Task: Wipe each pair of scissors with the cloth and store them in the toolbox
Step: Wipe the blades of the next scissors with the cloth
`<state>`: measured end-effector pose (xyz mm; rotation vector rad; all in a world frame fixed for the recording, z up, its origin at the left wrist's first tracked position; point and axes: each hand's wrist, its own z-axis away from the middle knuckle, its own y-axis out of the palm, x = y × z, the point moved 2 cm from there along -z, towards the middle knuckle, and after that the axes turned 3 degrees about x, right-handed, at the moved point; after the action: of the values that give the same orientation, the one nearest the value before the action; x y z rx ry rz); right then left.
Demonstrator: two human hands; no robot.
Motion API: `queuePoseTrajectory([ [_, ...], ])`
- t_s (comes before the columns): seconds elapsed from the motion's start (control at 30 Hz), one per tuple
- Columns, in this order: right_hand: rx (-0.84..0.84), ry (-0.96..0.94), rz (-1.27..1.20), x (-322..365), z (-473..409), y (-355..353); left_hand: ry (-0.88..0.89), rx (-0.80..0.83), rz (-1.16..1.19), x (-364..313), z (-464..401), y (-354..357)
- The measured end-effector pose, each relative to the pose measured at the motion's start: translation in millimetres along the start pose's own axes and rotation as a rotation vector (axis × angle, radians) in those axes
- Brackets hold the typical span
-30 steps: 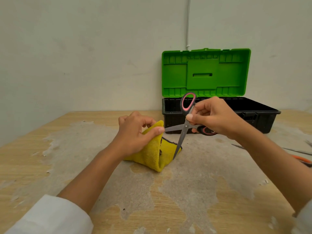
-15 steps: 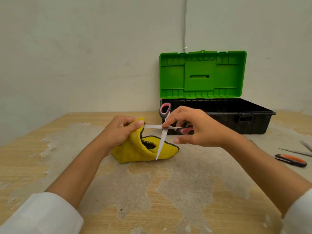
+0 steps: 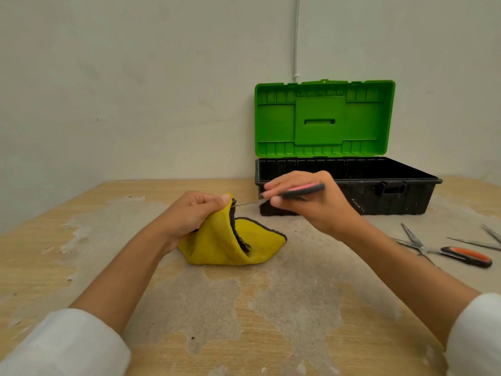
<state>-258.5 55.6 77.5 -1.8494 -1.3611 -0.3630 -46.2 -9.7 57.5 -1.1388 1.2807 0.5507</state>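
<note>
- The yellow cloth [image 3: 230, 245] was pinched at its raised fold by the curled fingers of the left hand [image 3: 193, 215], while its lower part lay on the worn middle of the wooden table [image 3: 108, 267].
- The pink-handled scissors [image 3: 294, 192] were gripped by the handles in the right hand [image 3: 309, 204], held level above the table, with the blade tip tucked into the held fold.
- The toolbox [image 3: 349, 185] was set toward the table's far edge by the wall, its green lid [image 3: 324, 118] standing upright and open.
- Orange-handled scissors [image 3: 444, 248] were left lying open near the right edge, with more metal blades [image 3: 482, 244] just beyond them.
</note>
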Motion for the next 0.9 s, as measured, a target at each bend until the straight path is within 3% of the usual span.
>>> queuePoseTrajectory([
  [0.1, -0.135, 0.136, -0.244, -5, 1, -2, 0.072, -0.255, -0.052, 1, -4, -7],
  [0.17, -0.160, 0.218, -0.204, -8, 2, 0, 0.136, -0.367, -0.063, 0, -4, -9],
  [0.37, -0.054, 0.518, -0.252, -15, 9, 14, 0.175, -0.447, 0.096, -5, -5, -7],
  [0.53, -0.039, 0.603, -0.358, -15, 12, 14, 0.089, -0.280, 0.204, 0, -5, 8],
  [0.6, -0.058, 0.645, -0.404, -16, 14, 14, 0.075, -0.149, 0.064, 0, -1, 11],
  [0.7, -0.086, 0.670, -0.463, -16, 14, 15, 0.233, 0.000, -0.301, -6, 4, 15],
  [0.77, -0.105, 0.668, -0.462, -15, 13, 16, 0.318, -0.006, -0.502, -9, 6, 17],
  [0.9, -0.131, 0.632, -0.365, -10, 11, 17, 0.368, -0.070, -0.560, -10, 7, 21],
])
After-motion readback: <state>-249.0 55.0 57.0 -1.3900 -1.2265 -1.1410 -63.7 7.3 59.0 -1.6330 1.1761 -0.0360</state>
